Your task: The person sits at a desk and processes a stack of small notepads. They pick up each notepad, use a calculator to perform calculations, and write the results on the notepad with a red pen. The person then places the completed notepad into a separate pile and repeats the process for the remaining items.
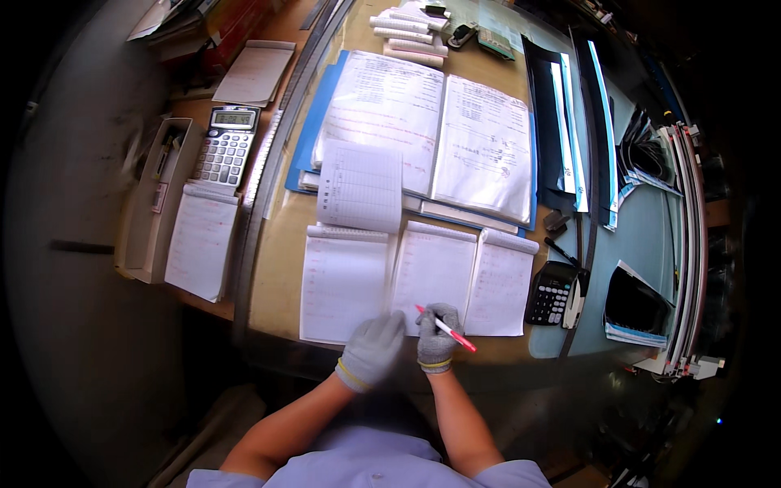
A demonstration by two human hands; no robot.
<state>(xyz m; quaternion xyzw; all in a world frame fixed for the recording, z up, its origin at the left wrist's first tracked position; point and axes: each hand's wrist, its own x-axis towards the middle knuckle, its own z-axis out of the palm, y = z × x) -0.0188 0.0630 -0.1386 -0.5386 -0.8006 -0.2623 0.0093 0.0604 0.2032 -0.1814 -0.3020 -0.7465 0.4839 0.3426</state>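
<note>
My right hand (437, 337), in a grey glove with a yellow cuff, is closed around a red-and-white pen (456, 335). It rests over the lower edge of the middle notepad (434, 268). Beside it, my left hand (373, 351), gloved alike, is slightly blurred, with its fingers stretched out and nothing visible in them. That hand is at the lower right corner of the left notepad (344, 285), whose ruled cover sheet (360, 187) is flipped up. A third notepad (503, 285) lies to the right. All three carry faint handwriting.
Beyond the pads, an open blue folder (303, 150) holds printed pages. A black calculator (550, 294) sits at right, near dark sheets (639, 301). On the left are a silver calculator (225, 146), another notepad (201, 244) and a long box (134, 236). Rolled papers (404, 37) lie at the back.
</note>
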